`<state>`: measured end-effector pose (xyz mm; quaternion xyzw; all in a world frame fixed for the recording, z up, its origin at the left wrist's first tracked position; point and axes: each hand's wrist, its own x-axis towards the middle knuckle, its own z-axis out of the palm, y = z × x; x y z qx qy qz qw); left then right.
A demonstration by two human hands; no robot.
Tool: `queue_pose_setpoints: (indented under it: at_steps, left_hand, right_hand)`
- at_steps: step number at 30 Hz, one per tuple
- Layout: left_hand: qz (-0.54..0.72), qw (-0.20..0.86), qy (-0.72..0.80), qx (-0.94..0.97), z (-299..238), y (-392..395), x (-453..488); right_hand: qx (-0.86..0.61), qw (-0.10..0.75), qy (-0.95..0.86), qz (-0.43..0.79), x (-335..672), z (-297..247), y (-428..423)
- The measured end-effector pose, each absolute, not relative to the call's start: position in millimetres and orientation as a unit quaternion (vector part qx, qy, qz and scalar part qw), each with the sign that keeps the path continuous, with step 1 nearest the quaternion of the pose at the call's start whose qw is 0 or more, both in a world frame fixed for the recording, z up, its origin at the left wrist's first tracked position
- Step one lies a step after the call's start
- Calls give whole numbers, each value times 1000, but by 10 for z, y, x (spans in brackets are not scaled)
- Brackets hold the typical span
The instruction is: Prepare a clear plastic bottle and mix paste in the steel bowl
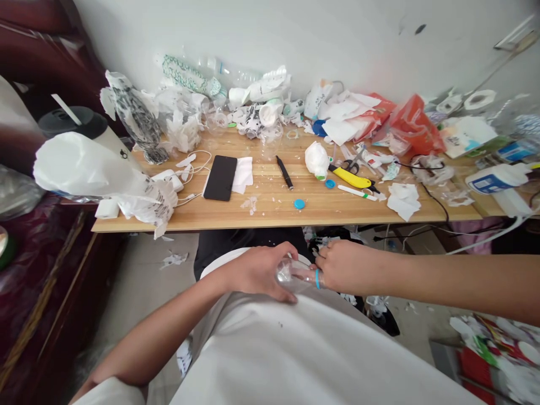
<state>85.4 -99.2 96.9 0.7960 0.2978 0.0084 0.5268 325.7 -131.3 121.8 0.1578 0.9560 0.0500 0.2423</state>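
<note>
Over my lap, below the table's front edge, I have a clear plastic bottle piece (pixel 302 274) with a light-blue ring at its neck. My left hand (pixel 265 270) curves round its wider end, thumb and fingers on opposite sides. My right hand (pixel 342 264) is closed at the narrow neck end, beside the blue ring; some of its fingers are hidden. On the table nearest the hands lie a blue bottle cap (pixel 299 203), a black marker (pixel 284 172) and a yellow utility knife (pixel 351 177).
A wooden table (pixel 253 216) stretches ahead, with a black phone (pixel 220 178), scissors (pixel 351 166) and a white paper-covered ball (pixel 316 160). Crumpled paper, plastic and a red bag (pixel 417 126) line the wall. A paper-wrapped bottle (pixel 80 169) overhangs at left; cables run at right.
</note>
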Motion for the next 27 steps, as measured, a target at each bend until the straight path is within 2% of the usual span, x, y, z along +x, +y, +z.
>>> queue_pose_setpoints:
  at_steps: [12, 20, 27]
  left_hand:
    - [60, 495, 298, 814, 920, -1124, 824]
    - [40, 479, 341, 808, 959, -1167, 839]
    - [43, 480, 366, 796, 934, -1224, 830]
  right_hand:
    - [219, 215, 950, 50, 3233, 1183, -1528]
    - [263, 290, 920, -34, 3239, 1114, -1494]
    - [269, 319, 908, -45, 3182, 1168, -1482]
